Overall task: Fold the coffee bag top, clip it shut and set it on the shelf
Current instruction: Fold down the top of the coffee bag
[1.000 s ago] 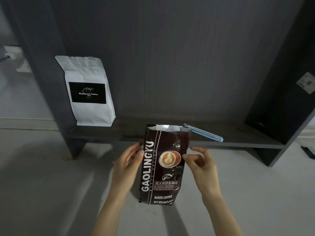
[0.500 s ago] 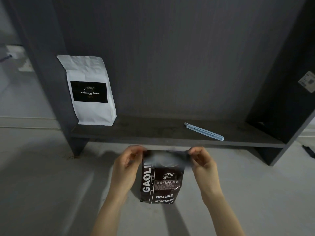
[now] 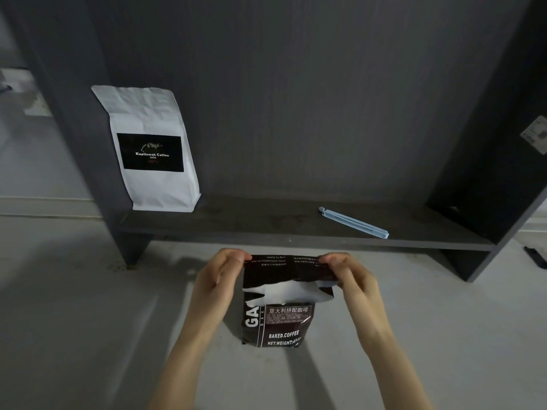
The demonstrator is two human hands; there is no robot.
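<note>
Dark shelf [image 3: 296, 232]; glossy creased coffee bag [image 3: 281, 324]

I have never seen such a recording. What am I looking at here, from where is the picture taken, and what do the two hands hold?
There is no machine: a person wears a camera on the head, looking forward and down. The left hand and right hand pinch the two top corners of a dark coffee bag, whose top is folded over toward the camera; it appears to stand on the pale floor. Behind it is a low dark shelf. On the shelf stand a white coffee bag at the left and a pale blue clip lying toward the right, untouched.
</note>
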